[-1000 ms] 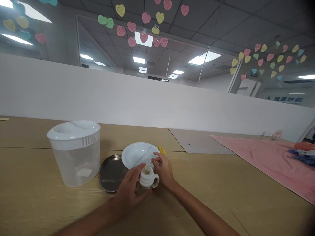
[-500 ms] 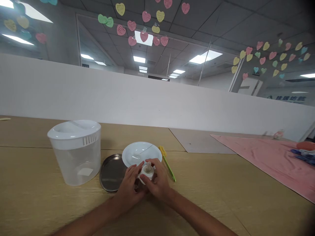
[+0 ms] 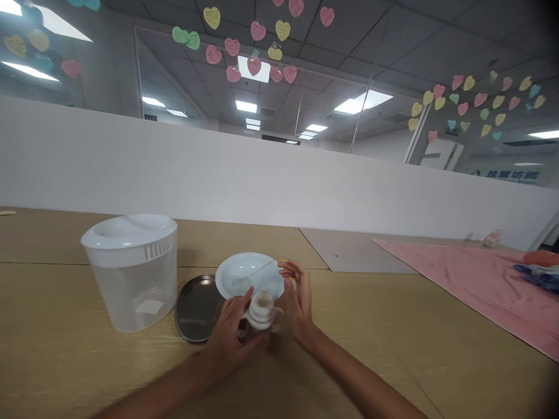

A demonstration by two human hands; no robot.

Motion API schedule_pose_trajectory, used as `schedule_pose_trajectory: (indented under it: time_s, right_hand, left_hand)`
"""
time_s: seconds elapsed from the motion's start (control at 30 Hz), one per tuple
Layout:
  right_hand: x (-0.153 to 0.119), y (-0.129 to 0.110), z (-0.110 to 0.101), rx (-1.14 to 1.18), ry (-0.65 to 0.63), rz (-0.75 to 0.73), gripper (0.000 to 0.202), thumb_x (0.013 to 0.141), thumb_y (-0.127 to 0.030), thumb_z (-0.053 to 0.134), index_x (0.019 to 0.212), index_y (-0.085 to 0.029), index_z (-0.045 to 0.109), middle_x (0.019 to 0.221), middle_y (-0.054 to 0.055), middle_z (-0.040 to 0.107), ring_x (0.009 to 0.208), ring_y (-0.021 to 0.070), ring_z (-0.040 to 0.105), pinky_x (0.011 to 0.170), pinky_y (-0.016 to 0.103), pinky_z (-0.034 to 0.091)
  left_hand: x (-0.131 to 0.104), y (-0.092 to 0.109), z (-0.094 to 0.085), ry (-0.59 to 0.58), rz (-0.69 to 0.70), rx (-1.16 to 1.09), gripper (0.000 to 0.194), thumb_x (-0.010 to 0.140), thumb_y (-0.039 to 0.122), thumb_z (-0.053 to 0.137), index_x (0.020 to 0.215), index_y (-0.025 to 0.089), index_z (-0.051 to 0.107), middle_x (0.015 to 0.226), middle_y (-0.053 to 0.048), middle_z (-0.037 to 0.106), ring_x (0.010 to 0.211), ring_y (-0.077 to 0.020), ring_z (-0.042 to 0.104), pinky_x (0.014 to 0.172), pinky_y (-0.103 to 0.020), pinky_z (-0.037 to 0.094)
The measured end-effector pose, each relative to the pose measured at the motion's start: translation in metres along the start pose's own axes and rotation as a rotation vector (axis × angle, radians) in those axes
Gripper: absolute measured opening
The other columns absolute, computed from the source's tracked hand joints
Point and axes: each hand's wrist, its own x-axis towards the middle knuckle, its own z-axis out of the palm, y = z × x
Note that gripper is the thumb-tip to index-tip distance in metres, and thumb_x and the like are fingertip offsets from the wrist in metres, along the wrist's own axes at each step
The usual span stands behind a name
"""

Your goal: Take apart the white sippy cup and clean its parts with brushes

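The left forearm rises from the lower left, and the left hand is wrapped around a feeding bottle, its fingers running along the far left side and its thumb lying across the near side, below the collar. The bottle stands roughly upright between the two hands, with its teat pointing up, its white collar exposed and a curved side handle facing the right hand. That hand is open and grips nothing; the right forearm slants in from the lower right, the wrist is bent so the hand points upward, and the palm faces the bottle. The right fingers are curled loosely toward the left, just beside the bottle and apart from the collar. Directly beyond both hands is a white bowl, its right rim close to the right fingertips. Just left of the left hand lies a round metal tray, and farther left stands a translucent bin with a white lid. Well to the right of the right hand, a pink cloth is spread over the table.
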Motion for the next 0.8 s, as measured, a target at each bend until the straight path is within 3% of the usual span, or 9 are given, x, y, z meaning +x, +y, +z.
schedule_pose_trajectory:
  time_s: [0.1, 0.17, 0.23, 0.37, 0.43, 0.53, 0.67, 0.8]
  right_hand:
    - [-0.005, -0.008, -0.003, -0.119, -0.217, -0.230, 0.046, 0.084, -0.031, 0.049, 0.126, -0.020, 0.037, 0.120, 0.012, 0.048, 0.110, 0.0246, 0.048, 0.094, 0.044, 0.041]
    - [-0.009, -0.006, -0.005, -0.175, -0.318, -0.306, 0.053, 0.081, -0.029, 0.051, 0.129, -0.018, 0.033, 0.123, 0.013, 0.046, 0.115, 0.0272, 0.046, 0.096, 0.047, 0.039]
    - [-0.010, 0.002, -0.006, -0.184, -0.283, -0.256, 0.050, 0.083, -0.028, 0.047, 0.130, -0.018, 0.032, 0.124, 0.013, 0.045, 0.117, 0.0267, 0.045, 0.097, 0.047, 0.038]
    - [-0.009, 0.013, -0.007, -0.090, -0.081, -0.075, 0.039, 0.091, -0.034, 0.037, 0.127, -0.020, 0.036, 0.113, 0.010, 0.050, 0.108, 0.0219, 0.050, 0.094, 0.042, 0.041]
    - [-0.009, 0.008, -0.007, -0.038, -0.186, -0.040, 0.039, 0.092, -0.036, 0.037, 0.127, -0.021, 0.036, 0.107, 0.009, 0.054, 0.101, 0.0201, 0.053, 0.090, 0.039, 0.043]
    - [-0.007, -0.006, -0.008, -0.043, -0.450, -0.047, 0.040, 0.090, -0.042, 0.040, 0.125, -0.021, 0.042, 0.105, 0.007, 0.058, 0.098, 0.0198, 0.055, 0.087, 0.037, 0.044]
    - [-0.001, -0.013, -0.009, -0.161, -0.533, -0.284, 0.040, 0.088, -0.050, 0.037, 0.105, -0.020, 0.058, 0.091, 0.007, 0.063, 0.085, 0.0211, 0.056, 0.080, 0.039, 0.044]
    - [0.002, -0.007, -0.008, -0.193, -0.474, -0.573, 0.045, 0.082, -0.052, 0.049, 0.112, -0.019, 0.056, 0.096, 0.010, 0.065, 0.086, 0.0239, 0.058, 0.078, 0.041, 0.043]
  left_hand:
    - [0.000, 0.001, 0.001, -0.004, -0.021, -0.013, 0.071, 0.080, 0.040, 0.060, 0.140, 0.022, 0.026, 0.117, -0.011, 0.056, 0.104, -0.0258, 0.053, 0.087, -0.041, 0.048]
    - [0.000, 0.001, 0.001, -0.006, -0.040, -0.013, 0.070, 0.081, 0.040, 0.057, 0.140, 0.021, 0.026, 0.117, -0.012, 0.056, 0.104, -0.0265, 0.053, 0.087, -0.043, 0.047]
    - [0.001, 0.001, 0.001, -0.009, -0.048, -0.007, 0.069, 0.081, 0.040, 0.057, 0.140, 0.020, 0.027, 0.117, -0.013, 0.056, 0.105, -0.0275, 0.053, 0.088, -0.044, 0.046]
    - [0.002, 0.002, 0.000, 0.009, 0.016, 0.013, 0.070, 0.079, 0.038, 0.062, 0.139, 0.022, 0.029, 0.118, -0.011, 0.057, 0.106, -0.0266, 0.053, 0.090, -0.043, 0.046]
    - [0.002, 0.003, 0.000, 0.019, 0.030, 0.012, 0.070, 0.079, 0.037, 0.062, 0.138, 0.022, 0.029, 0.117, -0.010, 0.057, 0.105, -0.0256, 0.053, 0.088, -0.041, 0.047]
    - [0.003, 0.004, 0.000, 0.012, 0.014, 0.002, 0.066, 0.079, 0.035, 0.062, 0.137, 0.022, 0.033, 0.119, -0.010, 0.056, 0.106, -0.0258, 0.053, 0.089, -0.041, 0.046]
    - [0.002, 0.002, 0.001, 0.001, 0.025, 0.013, 0.069, 0.079, 0.039, 0.060, 0.138, 0.021, 0.030, 0.118, -0.011, 0.057, 0.105, -0.0270, 0.053, 0.089, -0.043, 0.045]
    - [-0.002, -0.007, 0.005, 0.041, 0.143, 0.003, 0.071, 0.082, 0.046, 0.054, 0.142, 0.023, 0.022, 0.122, -0.012, 0.055, 0.106, -0.0275, 0.054, 0.092, -0.045, 0.042]
